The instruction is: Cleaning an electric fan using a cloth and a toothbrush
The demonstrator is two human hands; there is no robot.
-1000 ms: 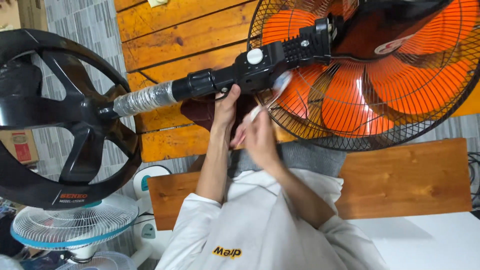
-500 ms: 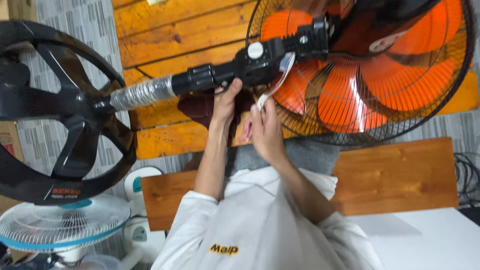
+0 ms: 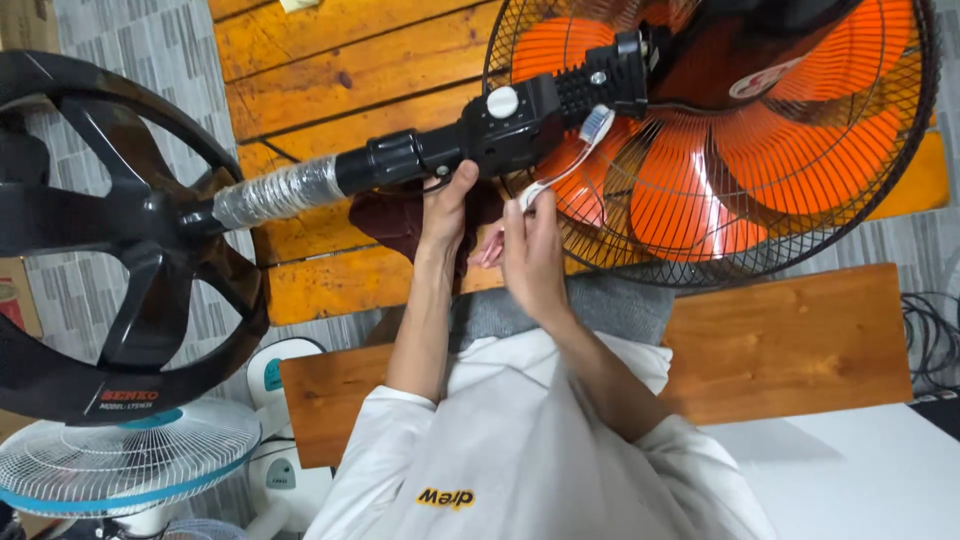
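Note:
A stand fan lies across my lap, with its black round base (image 3: 110, 250) at the left and its orange blades behind a black wire grille (image 3: 760, 130) at the right. My left hand (image 3: 447, 205) grips the black control housing (image 3: 510, 125) on the fan's neck from below. My right hand (image 3: 530, 250) holds a toothbrush (image 3: 570, 155) with a clear handle. Its bristle head rests against the ribbed black neck (image 3: 600, 85) just beside the grille. A dark red cloth (image 3: 395, 220) lies under the neck, behind my left wrist.
The pole section (image 3: 275, 192) is wrapped in clear plastic. A wooden plank (image 3: 780, 340) runs under my arms over an orange wooden floor (image 3: 350, 60). A white and blue fan (image 3: 120, 465) stands at the lower left. Black cables (image 3: 930, 335) lie at the right.
The toothbrush head has slid a little along the neck toward the grille. My left hand keeps its hold on the housing. The view has shifted slightly.

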